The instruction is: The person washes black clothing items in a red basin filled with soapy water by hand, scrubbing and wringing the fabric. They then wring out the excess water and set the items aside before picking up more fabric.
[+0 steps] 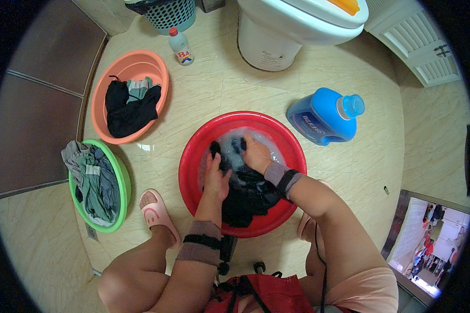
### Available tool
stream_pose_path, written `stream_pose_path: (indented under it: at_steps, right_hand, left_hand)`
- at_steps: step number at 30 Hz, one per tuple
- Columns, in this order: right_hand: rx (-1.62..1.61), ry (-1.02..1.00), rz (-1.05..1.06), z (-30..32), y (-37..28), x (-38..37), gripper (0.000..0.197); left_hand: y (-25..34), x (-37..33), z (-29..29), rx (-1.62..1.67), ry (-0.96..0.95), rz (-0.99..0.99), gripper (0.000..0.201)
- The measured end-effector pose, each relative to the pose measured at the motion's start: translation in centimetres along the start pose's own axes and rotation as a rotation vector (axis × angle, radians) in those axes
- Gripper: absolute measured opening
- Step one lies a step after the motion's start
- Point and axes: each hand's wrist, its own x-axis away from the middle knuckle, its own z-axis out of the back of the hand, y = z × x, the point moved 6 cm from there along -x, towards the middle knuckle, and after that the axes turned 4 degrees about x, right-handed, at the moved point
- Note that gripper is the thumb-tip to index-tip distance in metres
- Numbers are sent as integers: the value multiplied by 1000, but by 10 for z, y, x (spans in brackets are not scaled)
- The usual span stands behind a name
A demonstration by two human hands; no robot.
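A red basin (192, 198) on the floor in front of me holds soapy water and a wet black garment (245, 201). My left hand (215, 177) is at the left of the suds, its fingers and thumb around a bunched part of the black cloth, with a dark lump sticking out past the fingertips. My right hand (257, 155) is closed on another part of the same garment, among white foam. Much of the garment lies heaped in the basin's near half. Foam hides part of the cloth between my hands.
An orange basin (159, 68) with black and grey-green clothes and a green basin (124, 182) of clothes stand left. A blue detergent jug (318, 116) is at right. Behind are a red-capped bottle (181, 48), a toilet (269, 52) and a basket (169, 18).
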Motion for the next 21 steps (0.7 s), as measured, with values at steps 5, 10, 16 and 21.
stream_pose_path:
  at_steps: [5,10,16,21]
  right_hand:
    - [-216,-9,450,23,-104,80,34]
    - [-153,-105,649,44,-161,124,33]
    - [53,98,121,52,-87,27,30]
    - [-199,158,625,39,-148,93,34]
  left_hand:
    - [5,-1,2,352,-296,151,49]
    - [17,20,7,360,-495,-74,47]
    - [-25,7,-13,335,-7,327,49]
    - [0,-13,14,353,-570,-72,52]
